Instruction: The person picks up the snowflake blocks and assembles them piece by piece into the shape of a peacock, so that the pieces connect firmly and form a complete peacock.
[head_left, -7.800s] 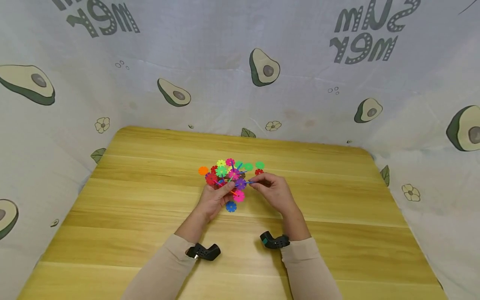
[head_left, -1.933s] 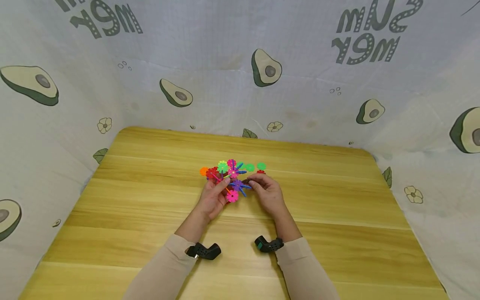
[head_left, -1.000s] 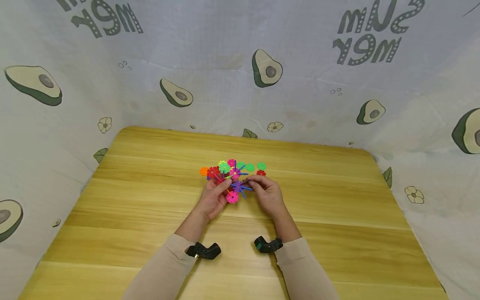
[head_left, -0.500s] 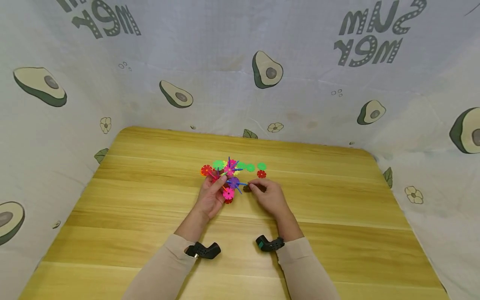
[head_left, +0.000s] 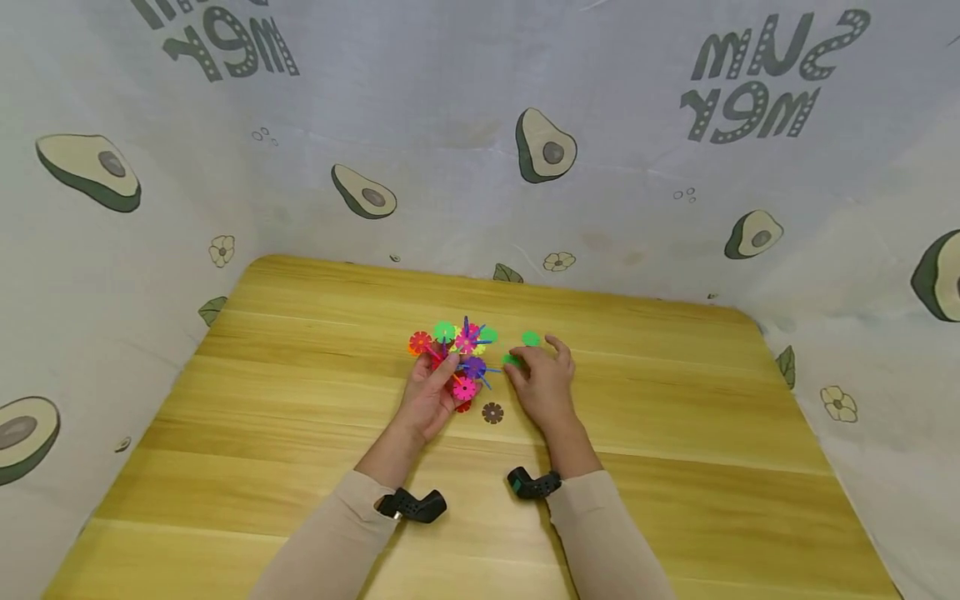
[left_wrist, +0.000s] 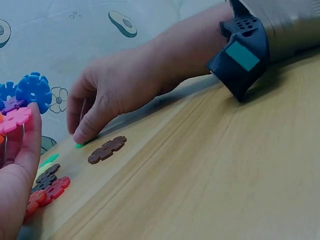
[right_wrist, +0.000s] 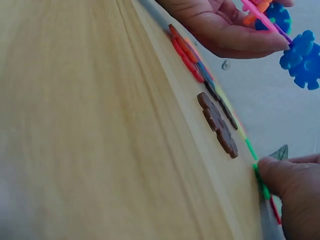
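Observation:
My left hand (head_left: pixel 426 404) holds a cluster of interlocking snowflake discs, its thumb on top. Among them are a pink disc (head_left: pixel 464 388), a purple disc (head_left: pixel 475 367) and blue discs (left_wrist: pixel 34 92) standing on edge. To the right, my right hand (head_left: pixel 543 387) is down at the table with thumb and fingertips bent onto a green disc (head_left: pixel 512 360); the fingers cover part of it. A loose brown disc (head_left: pixel 492 413) lies flat on the table between the hands, also visible in both wrist views.
Another green disc (head_left: pixel 531 338) lies beyond my right fingers. Loose discs lie under and behind the cluster, including a red one (left_wrist: pixel 57 189). The wooden table (head_left: pixel 675 400) ends at a printed cloth backdrop (head_left: pixel 450 167).
My right hand has let go of the brown disc, which now lies nearer on the table, and has moved to a green disc. That green disc has shifted nearer. My left hand keeps the cluster.

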